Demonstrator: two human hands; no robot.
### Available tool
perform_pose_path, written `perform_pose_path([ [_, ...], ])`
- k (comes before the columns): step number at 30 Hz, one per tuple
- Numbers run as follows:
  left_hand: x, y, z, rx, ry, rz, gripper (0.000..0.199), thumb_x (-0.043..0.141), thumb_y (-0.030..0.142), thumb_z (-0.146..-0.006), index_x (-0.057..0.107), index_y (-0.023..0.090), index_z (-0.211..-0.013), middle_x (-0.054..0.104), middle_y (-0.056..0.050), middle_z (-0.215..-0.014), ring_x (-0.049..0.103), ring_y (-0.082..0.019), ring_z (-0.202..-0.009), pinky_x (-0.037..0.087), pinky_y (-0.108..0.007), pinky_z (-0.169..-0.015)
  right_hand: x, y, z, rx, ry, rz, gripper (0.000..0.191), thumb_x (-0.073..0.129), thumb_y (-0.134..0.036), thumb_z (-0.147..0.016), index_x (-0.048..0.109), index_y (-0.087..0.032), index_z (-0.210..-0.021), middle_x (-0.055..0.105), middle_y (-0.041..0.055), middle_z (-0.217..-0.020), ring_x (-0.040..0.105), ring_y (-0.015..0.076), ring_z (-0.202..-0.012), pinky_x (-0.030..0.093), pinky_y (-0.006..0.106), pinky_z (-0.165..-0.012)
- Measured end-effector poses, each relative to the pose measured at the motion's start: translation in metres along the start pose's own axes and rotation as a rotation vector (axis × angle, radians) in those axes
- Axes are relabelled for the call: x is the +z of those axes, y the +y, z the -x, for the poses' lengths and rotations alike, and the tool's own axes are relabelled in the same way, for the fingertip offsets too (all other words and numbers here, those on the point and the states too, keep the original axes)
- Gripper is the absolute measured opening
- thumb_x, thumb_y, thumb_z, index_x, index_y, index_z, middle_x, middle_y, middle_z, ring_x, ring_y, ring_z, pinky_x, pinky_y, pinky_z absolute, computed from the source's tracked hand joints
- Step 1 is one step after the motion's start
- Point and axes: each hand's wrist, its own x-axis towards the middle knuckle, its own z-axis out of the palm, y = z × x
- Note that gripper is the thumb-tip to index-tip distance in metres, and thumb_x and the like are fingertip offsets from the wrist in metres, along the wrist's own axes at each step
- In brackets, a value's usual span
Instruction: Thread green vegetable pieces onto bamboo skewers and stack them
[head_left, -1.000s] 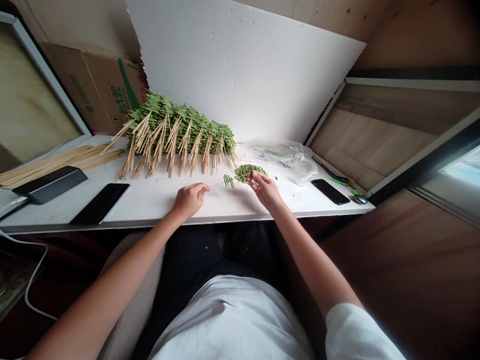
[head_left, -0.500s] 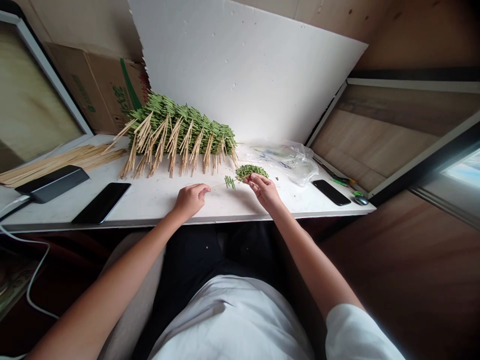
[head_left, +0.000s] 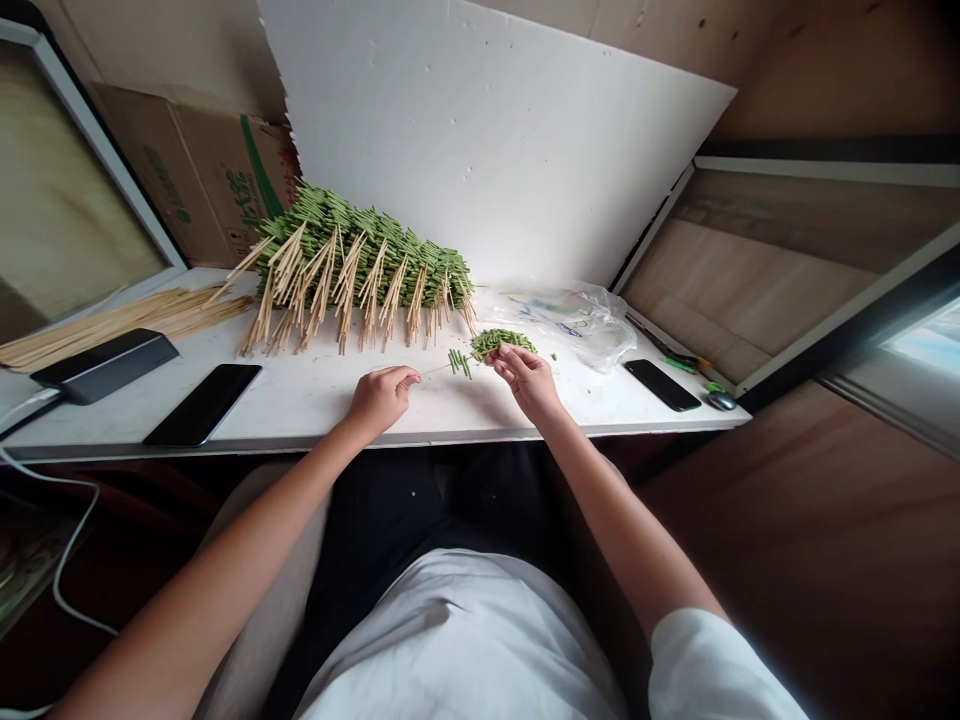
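Observation:
My left hand (head_left: 384, 398) is closed on the end of a thin wooden skewer (head_left: 433, 371) just above the white table. Several short green bean pieces (head_left: 460, 364) sit side by side across the skewer's right part. My right hand (head_left: 526, 380) is pinched at the near edge of a small pile of cut green pieces (head_left: 504, 342); what its fingertips hold is too small to make out. Behind my left hand, a large stack of green pieces on skewers (head_left: 367, 245) has its bare stick ends pointing toward me.
Loose skewers (head_left: 172, 312), a dark box-shaped device (head_left: 109, 366) and a phone (head_left: 204, 405) lie at left. A clear plastic bag (head_left: 592, 325), another black phone (head_left: 662, 385) and a small dark rounded object (head_left: 721, 400) are at right. A white board (head_left: 480, 130) stands behind.
Both hands stay almost in place. The green pieces on the skewer have shifted and tilted very slightly.

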Motion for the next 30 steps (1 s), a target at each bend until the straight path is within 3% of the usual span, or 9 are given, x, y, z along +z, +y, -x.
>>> perform_pose_path([
  [9, 0.001, 0.0, 0.001, 0.044, 0.003, -0.003, 0.024, 0.055, 0.015, -0.096, 0.079, 0.019, -0.093, 0.082, -0.008, -0.09, 0.077, -0.025, -0.08, 0.058, -0.033, -0.075, -0.001, 0.014, -0.002, 0.006, 0.107, 0.037, 0.039, 0.088, -0.056, -0.074, 0.078, -0.023, -0.093, 0.08, 0.0052, -0.102, 0.072, 0.0247, -0.111, 0.058, 0.028, -0.074],
  [20, 0.003, -0.001, 0.001, 0.092, 0.019, 0.055, 0.023, 0.055, 0.011, -0.096, 0.077, 0.017, -0.092, 0.08, -0.008, -0.086, 0.076, -0.022, -0.077, 0.057, -0.03, -0.072, 0.024, 0.026, 0.01, -0.024, 0.251, -0.022, 0.037, 0.083, -0.052, -0.08, 0.077, -0.021, -0.099, 0.079, 0.0112, -0.113, 0.071, 0.0272, -0.122, 0.059, 0.03, -0.079],
  [30, 0.001, 0.002, 0.001, 0.116, 0.012, 0.099, 0.022, 0.056, 0.013, -0.097, 0.077, 0.018, -0.092, 0.079, -0.007, -0.085, 0.074, -0.021, -0.074, 0.056, -0.029, -0.071, 0.04, 0.041, 0.023, -0.05, 0.172, 0.057, 0.042, 0.083, -0.059, -0.08, 0.081, -0.021, -0.096, 0.081, 0.0092, -0.111, 0.072, 0.0286, -0.119, 0.062, 0.036, -0.089],
])
